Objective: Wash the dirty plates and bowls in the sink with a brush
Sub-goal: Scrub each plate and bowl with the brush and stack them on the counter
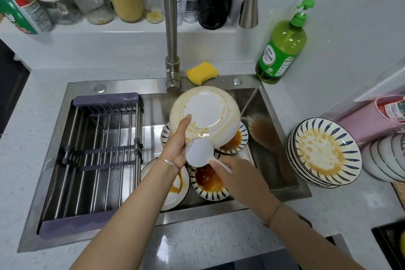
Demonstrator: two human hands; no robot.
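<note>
Plate (pixel 206 114) gripped in my left hand (pixel 175 144) over the sink (pixel 153 107); right hand (pixel 236 173) holds the brush (pixel 200 152) against it. Dirty plates (pixel 208 178) wait below and on the counter (pixel 219 237).

The plate (pixel 206 109) is white with orange smears, the stacked plates (pixel 326 151) blue-striped, the sponge (pixel 202 72) yellow.

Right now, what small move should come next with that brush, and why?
Probably sweep the brush up around the rim of the held plate: the right hand has it at the lower edge, and orange smears ring the underside that the left hand tilts.
</note>
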